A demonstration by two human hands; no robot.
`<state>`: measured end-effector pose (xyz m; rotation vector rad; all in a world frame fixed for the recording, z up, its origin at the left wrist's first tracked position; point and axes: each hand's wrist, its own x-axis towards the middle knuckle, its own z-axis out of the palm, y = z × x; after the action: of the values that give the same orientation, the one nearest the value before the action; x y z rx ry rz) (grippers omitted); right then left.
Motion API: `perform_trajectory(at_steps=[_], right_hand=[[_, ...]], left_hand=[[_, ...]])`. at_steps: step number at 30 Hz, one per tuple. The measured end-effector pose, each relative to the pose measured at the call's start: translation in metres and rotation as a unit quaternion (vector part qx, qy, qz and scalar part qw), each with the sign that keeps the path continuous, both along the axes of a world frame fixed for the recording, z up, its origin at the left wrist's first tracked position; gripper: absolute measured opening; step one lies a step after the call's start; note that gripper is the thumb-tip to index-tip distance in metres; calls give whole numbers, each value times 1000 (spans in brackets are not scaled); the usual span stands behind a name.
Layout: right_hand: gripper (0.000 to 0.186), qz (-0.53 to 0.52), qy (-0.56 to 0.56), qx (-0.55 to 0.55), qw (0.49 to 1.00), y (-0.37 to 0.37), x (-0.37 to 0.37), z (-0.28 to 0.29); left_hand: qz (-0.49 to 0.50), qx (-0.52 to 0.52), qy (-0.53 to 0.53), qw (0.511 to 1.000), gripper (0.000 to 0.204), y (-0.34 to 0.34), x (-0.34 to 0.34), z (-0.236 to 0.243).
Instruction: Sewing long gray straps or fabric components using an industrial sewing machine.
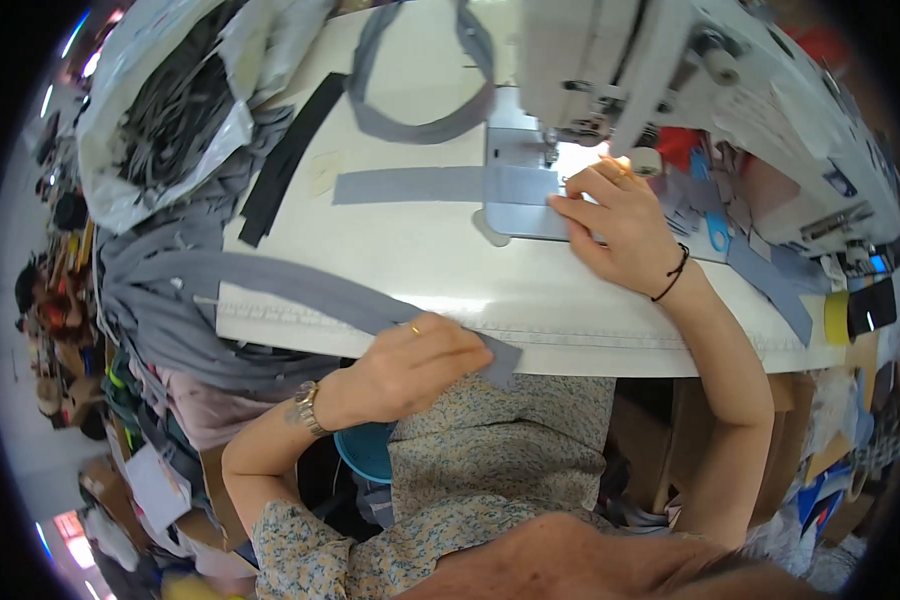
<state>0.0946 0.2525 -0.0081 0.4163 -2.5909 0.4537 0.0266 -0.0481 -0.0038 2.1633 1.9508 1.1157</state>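
Clearly, the flat, straight grey fabric strip (405, 187) looks smooth, running over the glossy white table (390, 235) and onto the silvery metal machine plate (523, 222), its right end by the right hand (620, 222). That hand's fingers bend downward (whether they pinch cloth, I cannot tell). The left hand (410, 368) grips the long, curving grey fabric band (315, 278), whose end pokes out past the fingertips.

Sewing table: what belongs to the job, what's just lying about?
Job, it seems:
sewing machine
flat grey strip at the right hand
long grey band in the left hand

Probably just lying about:
black strip
blue-handled tool
yellow roll
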Motion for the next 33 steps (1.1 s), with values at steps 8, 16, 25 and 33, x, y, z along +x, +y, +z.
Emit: perform_trajectory(at_steps=[8, 16, 25, 33], right_hand=[[25, 4, -26, 33, 999, 6, 4, -4], [28, -1, -14, 47, 999, 4, 3, -5], [30, 2, -24, 44, 999, 9, 5, -3], [26, -7, 8, 20, 1000, 7, 1, 0]], left_hand=[[74, 93, 270, 955, 32, 112, -68, 24], [101, 48, 226, 968, 28, 110, -77, -8], [80, 56, 226, 969, 28, 115, -76, -11], [63, 21, 283, 957, 29, 110, -75, 3]])
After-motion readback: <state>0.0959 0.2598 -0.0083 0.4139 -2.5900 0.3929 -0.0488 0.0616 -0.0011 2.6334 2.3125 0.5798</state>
